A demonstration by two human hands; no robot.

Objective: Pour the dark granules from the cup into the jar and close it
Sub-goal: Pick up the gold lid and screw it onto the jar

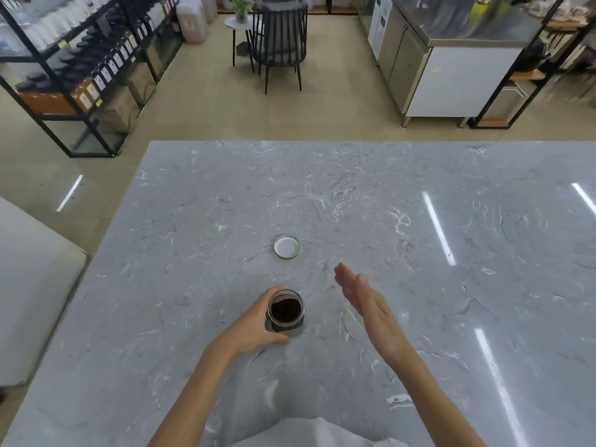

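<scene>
A small clear glass jar (286, 312) stands upright on the grey marble table (387, 221), open on top, with dark granules inside. My left hand (256, 321) wraps around the jar's left side and grips it. The jar's round lid (287, 247) lies with its white inside up, farther back on the table, apart from both hands. My right hand (366, 298) hovers to the right of the jar with flat, straight fingers pointing toward the lid, holding nothing. No cup is in view.
Beyond the table's far edge is a beige floor with a dark chair (279, 43) and a small round side table (238, 27). Black shelving (80, 75) stands at the left, a steel counter (451, 59) at the right, a white surface (29, 285) beside the table's left edge.
</scene>
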